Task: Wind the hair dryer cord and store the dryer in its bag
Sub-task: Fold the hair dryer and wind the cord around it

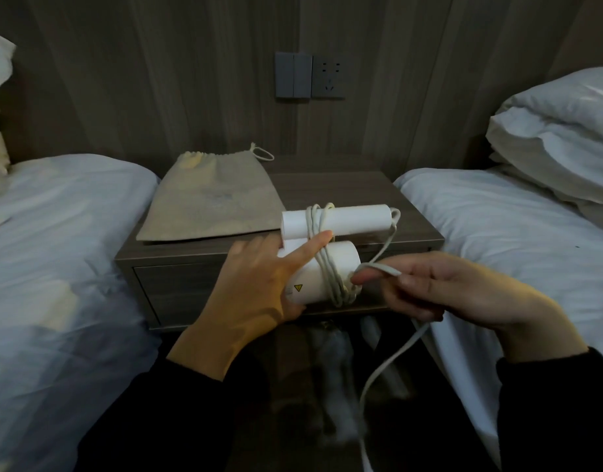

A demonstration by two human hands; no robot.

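A white folding hair dryer [322, 264] is held in the air just in front of a dark wooden nightstand [361, 195] set between two beds. The dryer's handle is folded alongside its barrel, and several turns of the white cord [330, 277] are seen wrapped around both parts together. The dryer is gripped at its near end by the left hand [259, 284], with the fingers spread and the index finger laid along the barrel against the wound turns. A loop of the cord is pinched between the thumb and fingertips of the right hand [439, 291], just beside the barrel's open end; from that hand the remaining cord is seen trailing down toward the floor, its plug out of view. A further run of cord is drawn from the tip of the handle down to the right hand.

A beige drawstring bag [208, 206] is laid flat on the left part of the nightstand top, its gathered mouth turned toward the wall and its cord loop lying beside it. The bag appears flat and closed; nothing can be seen inside it. The nightstand drawer [177, 287] is shut. White bedding [54, 250] is seen at the left, and stacked pillows [559, 137] at the right. A switch plate and socket [310, 75] are mounted on the panelled wall above.
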